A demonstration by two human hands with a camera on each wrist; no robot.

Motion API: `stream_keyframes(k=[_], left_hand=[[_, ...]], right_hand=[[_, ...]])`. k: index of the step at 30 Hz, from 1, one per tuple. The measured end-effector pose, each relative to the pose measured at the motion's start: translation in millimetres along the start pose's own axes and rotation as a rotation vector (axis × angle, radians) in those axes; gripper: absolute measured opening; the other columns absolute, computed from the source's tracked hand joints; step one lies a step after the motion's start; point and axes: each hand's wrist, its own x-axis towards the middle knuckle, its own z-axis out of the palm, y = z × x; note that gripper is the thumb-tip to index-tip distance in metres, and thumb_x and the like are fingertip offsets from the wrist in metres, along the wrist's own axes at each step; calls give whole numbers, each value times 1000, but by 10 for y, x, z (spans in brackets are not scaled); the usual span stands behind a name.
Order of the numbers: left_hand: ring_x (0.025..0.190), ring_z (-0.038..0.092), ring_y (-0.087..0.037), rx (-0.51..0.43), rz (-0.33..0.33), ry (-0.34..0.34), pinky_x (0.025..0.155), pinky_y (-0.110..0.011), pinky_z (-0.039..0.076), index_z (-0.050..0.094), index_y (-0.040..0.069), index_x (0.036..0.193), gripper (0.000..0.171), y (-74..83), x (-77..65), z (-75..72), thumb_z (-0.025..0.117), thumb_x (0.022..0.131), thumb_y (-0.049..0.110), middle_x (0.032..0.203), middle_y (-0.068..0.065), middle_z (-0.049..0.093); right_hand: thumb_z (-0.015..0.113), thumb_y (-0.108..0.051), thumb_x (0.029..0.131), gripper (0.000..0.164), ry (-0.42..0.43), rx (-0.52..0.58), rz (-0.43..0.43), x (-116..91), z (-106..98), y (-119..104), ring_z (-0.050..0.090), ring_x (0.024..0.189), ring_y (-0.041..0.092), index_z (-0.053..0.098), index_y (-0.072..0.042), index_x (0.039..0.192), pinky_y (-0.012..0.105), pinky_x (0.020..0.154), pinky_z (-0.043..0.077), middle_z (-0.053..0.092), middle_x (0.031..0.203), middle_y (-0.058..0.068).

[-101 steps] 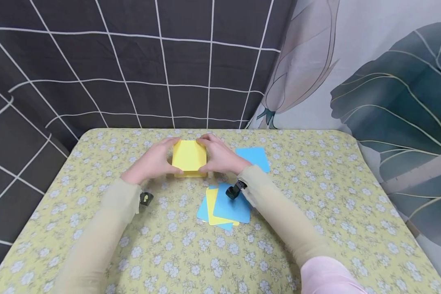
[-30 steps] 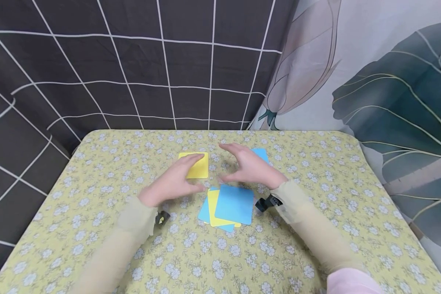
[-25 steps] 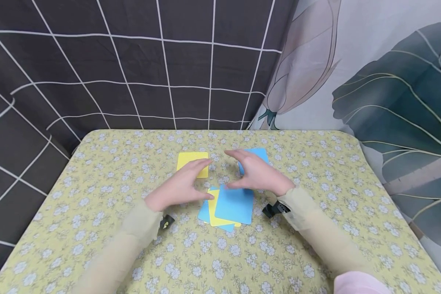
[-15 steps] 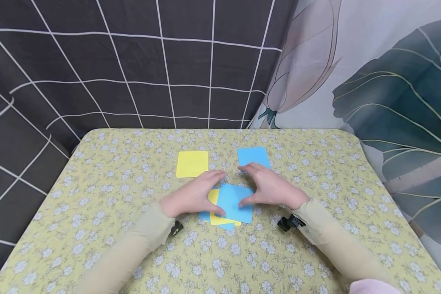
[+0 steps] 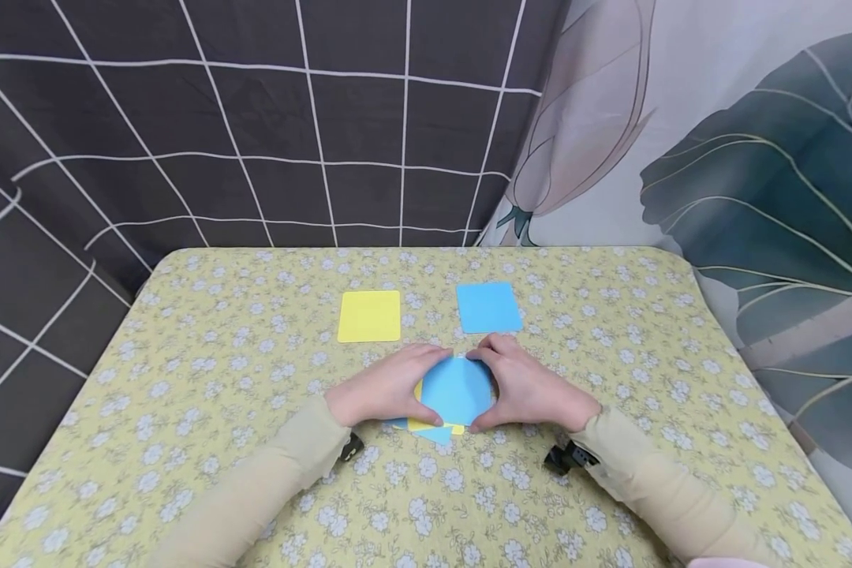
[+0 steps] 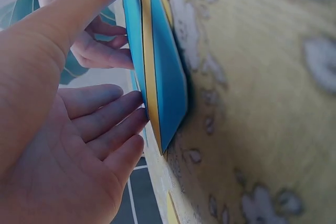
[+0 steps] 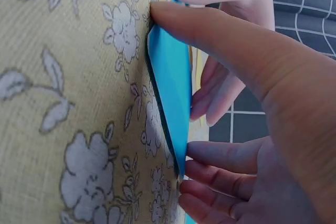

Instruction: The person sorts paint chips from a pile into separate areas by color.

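In the head view, a blue square card (image 5: 457, 393) lies on top of a loose fanned pile of blue and yellow cards. My left hand (image 5: 390, 386) grips its left edge, and my right hand (image 5: 528, 386) grips its right edge, thumbs near and fingers far. A yellow card (image 5: 416, 424) and a blue corner (image 5: 436, 435) show beneath, partly hidden by the left hand. The left wrist view has the left thumb and fingertips at the edges of the layered blue and yellow cards. In the right wrist view, the right thumb touches the blue card (image 7: 172, 82) at its corner.
Behind the pile, a yellow square card (image 5: 369, 316) lies to the left and another blue square card (image 5: 489, 308) to the right. A flowered yellow cloth (image 5: 255, 394) covers the table. Dark gridded fabric (image 5: 255, 118) hangs behind it.
The hands left the far yellow card, where they held a yellow card earlier, and came back toward me. They now close in on the pile and grip its top blue card.
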Motion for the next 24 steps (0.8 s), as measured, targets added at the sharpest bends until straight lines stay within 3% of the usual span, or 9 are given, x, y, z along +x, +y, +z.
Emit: stream_keyframes(k=[6, 10, 18, 24], left_hand=[[141, 39, -24, -1, -7, 25, 116, -36, 34, 32, 1, 158, 112, 23, 23, -12, 89, 75, 50, 156, -11, 41], [143, 37, -26, 22, -18, 74, 118, -37, 30, 31, 0, 158, 115, -3, 134, -65, 90, 72, 49, 158, -12, 39], [145, 34, -29, 37, -57, 166, 119, -41, 28, 30, 1, 158, 112, -133, 658, -360, 91, 74, 43, 160, -15, 35], [141, 39, -28, 36, -72, 188, 117, -37, 33, 31, 0, 157, 109, -171, 1023, -529, 91, 75, 40, 158, -15, 37]], right_hand=[[95, -50, 60, 98, 7, 5, -25, 36, -58, 46, 54, 107, 21, 59, 1, 135, 39, 90, 54, 52, 124, 7], [96, -45, 59, 99, 21, 16, -30, 121, -207, 136, 55, 107, 22, 57, 4, 136, 39, 94, 53, 51, 125, 9], [95, -35, 61, 103, 37, -42, 5, 451, -645, 441, 49, 119, 34, 48, 6, 144, 52, 100, 49, 45, 140, 20], [94, -33, 63, 103, 33, -111, 82, 686, -857, 620, 51, 118, 38, 48, 8, 145, 53, 98, 50, 48, 138, 24]])
